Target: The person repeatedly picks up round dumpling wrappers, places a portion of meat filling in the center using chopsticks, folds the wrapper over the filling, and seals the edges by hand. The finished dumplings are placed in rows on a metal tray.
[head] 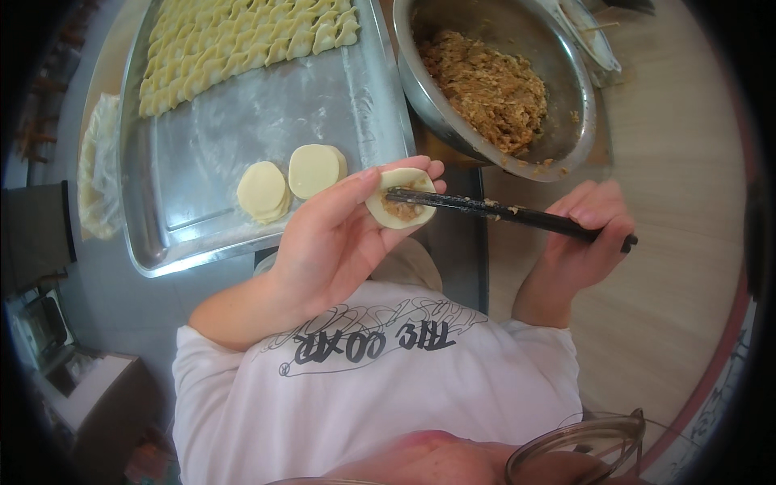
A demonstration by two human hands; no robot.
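My left hand, palm up, holds a round dough wrapper with a dab of filling on it. My right hand grips a pair of dark chopsticks, their tips resting on the filling and bits of it stuck along them. Left of my left hand, two small stacks of wrappers, one beside the other, lie on a metal tray. Rows of folded dumplings cover the tray's far part. Beyond my hands stands a steel bowl with a mass of filling.
A clear plastic bag lies along the tray's left side. Behind the bowl, at the upper right, is a white dish with a thin stick on it. The bowl's near rim, smeared with filling, is close beyond the chopsticks.
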